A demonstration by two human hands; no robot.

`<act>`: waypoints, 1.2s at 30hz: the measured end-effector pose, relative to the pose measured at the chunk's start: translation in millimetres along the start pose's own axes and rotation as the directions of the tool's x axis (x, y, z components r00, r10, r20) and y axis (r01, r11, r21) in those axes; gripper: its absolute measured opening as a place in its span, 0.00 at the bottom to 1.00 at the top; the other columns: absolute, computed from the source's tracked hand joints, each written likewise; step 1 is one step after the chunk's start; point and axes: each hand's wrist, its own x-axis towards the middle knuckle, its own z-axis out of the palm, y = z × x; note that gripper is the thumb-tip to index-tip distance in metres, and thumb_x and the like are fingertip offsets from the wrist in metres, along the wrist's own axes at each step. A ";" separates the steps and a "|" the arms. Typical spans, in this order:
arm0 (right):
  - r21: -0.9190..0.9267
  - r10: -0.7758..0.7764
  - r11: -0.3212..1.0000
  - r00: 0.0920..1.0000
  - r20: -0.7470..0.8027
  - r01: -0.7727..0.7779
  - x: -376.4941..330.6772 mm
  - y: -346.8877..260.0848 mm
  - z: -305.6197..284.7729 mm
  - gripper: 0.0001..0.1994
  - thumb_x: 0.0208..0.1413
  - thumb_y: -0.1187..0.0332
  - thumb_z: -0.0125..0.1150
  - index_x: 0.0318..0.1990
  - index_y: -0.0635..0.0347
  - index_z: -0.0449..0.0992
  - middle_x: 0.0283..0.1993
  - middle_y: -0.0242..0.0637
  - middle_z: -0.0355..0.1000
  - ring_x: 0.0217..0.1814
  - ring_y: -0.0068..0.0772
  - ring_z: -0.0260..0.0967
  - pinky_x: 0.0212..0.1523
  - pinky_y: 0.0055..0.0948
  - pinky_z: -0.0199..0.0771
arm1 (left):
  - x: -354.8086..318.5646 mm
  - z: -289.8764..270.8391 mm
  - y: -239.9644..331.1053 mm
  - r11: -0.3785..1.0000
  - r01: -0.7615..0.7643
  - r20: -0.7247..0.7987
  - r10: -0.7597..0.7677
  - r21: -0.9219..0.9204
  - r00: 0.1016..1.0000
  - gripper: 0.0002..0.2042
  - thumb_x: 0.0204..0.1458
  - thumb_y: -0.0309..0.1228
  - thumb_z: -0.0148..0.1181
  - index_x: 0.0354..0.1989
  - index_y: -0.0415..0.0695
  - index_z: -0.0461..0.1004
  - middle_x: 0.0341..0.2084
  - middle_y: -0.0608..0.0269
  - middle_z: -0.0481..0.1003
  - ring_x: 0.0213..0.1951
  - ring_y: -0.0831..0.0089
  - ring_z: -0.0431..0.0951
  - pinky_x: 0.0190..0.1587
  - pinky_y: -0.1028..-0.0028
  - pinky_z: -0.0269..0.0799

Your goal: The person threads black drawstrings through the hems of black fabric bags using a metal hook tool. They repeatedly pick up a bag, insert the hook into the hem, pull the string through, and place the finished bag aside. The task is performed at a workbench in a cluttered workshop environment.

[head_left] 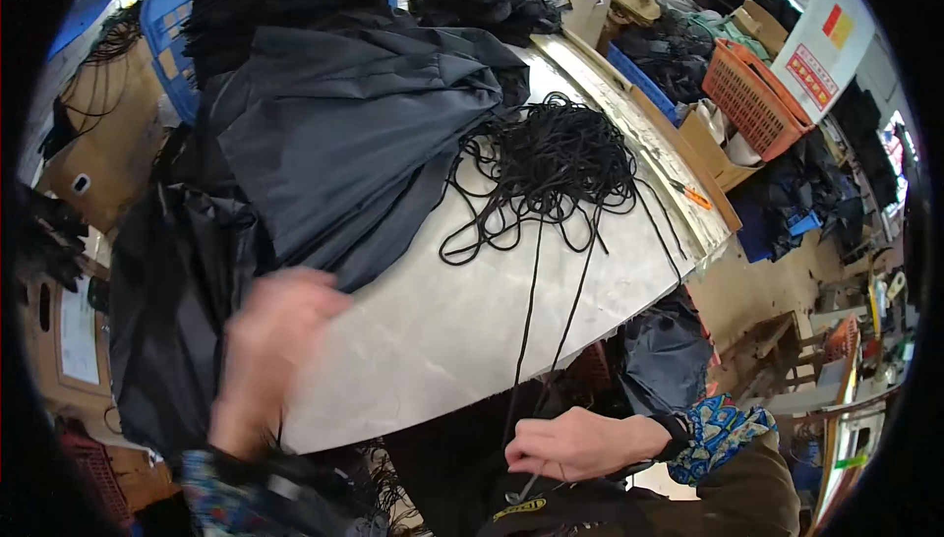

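Note:
My right hand (580, 444) is closed, its fingers pinched on black cord (527, 316). Two strands run from it up over the table edge to a tangled heap of the same cord (565, 158). Just below those fingers shows a thin, shiny metal piece (521, 495), too small to name. My left hand (280, 340), smeared by motion, is over the left part of the table beside black fabric (344, 134). Whether its fingers hold anything cannot be seen. That fabric lies in a loose, folded pile and hangs off the table's left side.
The pale table top (423, 340) has a curved-looking front edge. An orange-handled cutter (691, 193) lies on its right ledge. Behind the fabric stands a blue plastic basket (167, 40). An orange basket (755, 99) and a cardboard box (713, 149) are at the right.

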 end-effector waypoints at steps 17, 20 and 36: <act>-0.614 -0.281 0.454 0.550 -0.786 -0.646 -65.9 102.0 -201.3 0.02 0.55 0.74 0.48 0.34 0.61 0.66 0.35 0.46 0.66 0.31 0.52 0.67 0.29 0.45 0.65 | -186.4 -10.2 142.2 0.340 0.046 -0.181 -0.603 -0.939 0.777 0.18 0.59 0.40 0.51 0.47 0.35 0.68 0.13 0.68 0.63 0.12 0.75 0.64 0.24 0.69 0.66; -0.632 -0.233 0.511 0.614 -0.754 -0.583 -49.7 105.3 -208.1 0.08 0.53 0.75 0.52 0.41 0.63 0.68 0.31 0.47 0.69 0.31 0.52 0.69 0.31 0.43 0.67 | -220.5 -20.9 133.7 0.366 0.185 -0.206 -0.798 -0.912 0.566 0.11 0.57 0.34 0.53 0.28 0.40 0.68 0.08 0.62 0.65 0.06 0.74 0.62 0.14 0.69 0.69; 0.372 0.428 0.838 0.904 0.005 -0.399 -19.1 -4.2 -70.8 0.08 0.63 0.66 0.51 0.33 0.59 0.71 0.21 0.18 0.59 0.22 0.09 0.52 0.22 0.15 0.52 | -154.3 71.7 118.7 -0.283 0.136 0.291 -0.628 -0.949 0.722 0.13 0.61 0.31 0.49 0.46 0.34 0.71 0.29 0.54 0.78 0.15 0.80 0.66 0.21 0.78 0.71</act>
